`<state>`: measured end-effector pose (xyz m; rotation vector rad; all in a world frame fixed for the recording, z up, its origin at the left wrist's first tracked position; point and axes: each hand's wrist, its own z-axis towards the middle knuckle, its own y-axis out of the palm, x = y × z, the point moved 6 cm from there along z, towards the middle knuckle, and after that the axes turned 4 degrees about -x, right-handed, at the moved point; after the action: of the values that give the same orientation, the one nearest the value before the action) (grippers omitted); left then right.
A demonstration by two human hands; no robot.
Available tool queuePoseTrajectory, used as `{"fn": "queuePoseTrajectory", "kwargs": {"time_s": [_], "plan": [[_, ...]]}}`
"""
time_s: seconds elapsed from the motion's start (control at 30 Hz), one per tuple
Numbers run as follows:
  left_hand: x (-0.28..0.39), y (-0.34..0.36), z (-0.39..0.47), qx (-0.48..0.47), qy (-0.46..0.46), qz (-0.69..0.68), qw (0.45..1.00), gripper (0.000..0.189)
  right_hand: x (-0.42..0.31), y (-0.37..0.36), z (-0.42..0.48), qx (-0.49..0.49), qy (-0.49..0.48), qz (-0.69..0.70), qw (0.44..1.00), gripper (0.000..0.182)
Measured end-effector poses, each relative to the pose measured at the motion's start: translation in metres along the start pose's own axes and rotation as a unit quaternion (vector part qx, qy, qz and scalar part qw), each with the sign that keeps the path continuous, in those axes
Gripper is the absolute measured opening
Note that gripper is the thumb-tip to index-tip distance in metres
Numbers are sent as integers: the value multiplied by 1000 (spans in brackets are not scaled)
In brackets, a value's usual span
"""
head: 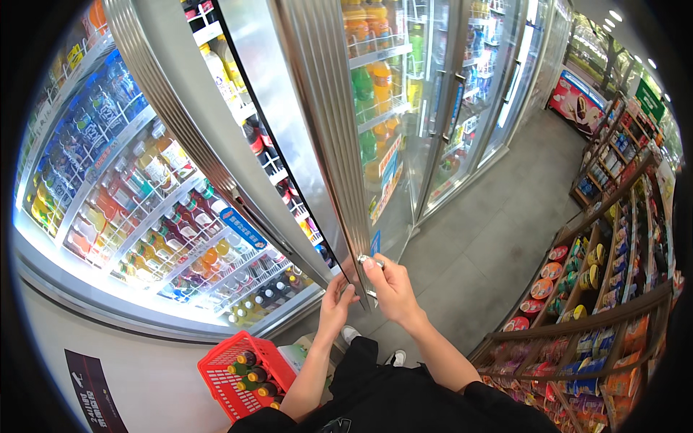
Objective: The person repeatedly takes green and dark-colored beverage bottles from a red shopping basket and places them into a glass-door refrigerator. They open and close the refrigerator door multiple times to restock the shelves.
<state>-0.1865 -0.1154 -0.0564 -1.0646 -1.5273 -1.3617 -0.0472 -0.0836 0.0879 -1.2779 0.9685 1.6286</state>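
Note:
A glass cooler door with a ribbed metal frame (325,135) stands swung out in front of me. My right hand (391,284) is closed around the metal handle (364,260) on its outer side, thumb on top. Lower on the same door, my left hand (337,303) holds the inner edge near the dark gasket, its fingers partly hidden. Behind the opening, bottles (254,135) stand on white wire shelves. By my left forearm is a red plastic basket (216,373) with several dark bottles with yellow caps (257,373) lying in it.
To the left, a lit cooler section holds rows of bottled drinks (178,216). More glass doors (449,108) line the aisle ahead. Snack shelves with instant noodle cups (541,287) stand close on the right. A chest freezer (576,103) is at the far end of the grey tiled floor (476,227).

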Motion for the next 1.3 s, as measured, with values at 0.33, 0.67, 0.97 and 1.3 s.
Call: {"fn": "queuePoseTrajectory", "kwargs": {"time_s": [0.33, 0.67, 0.97, 1.3], "plan": [[25, -76, 50, 48, 8, -48, 998, 41, 26, 72, 73, -24, -71, 16, 997, 30], [56, -123, 89, 89, 59, 47, 993, 59, 69, 114, 142, -92, -94, -5, 991, 46], [49, -127, 92, 109, 47, 74, 990, 61, 72, 137, 183, -126, -68, 1, 990, 40], [52, -122, 67, 206, 6, 71, 976, 44, 80, 137, 202, -190, -72, -5, 979, 25]]}}
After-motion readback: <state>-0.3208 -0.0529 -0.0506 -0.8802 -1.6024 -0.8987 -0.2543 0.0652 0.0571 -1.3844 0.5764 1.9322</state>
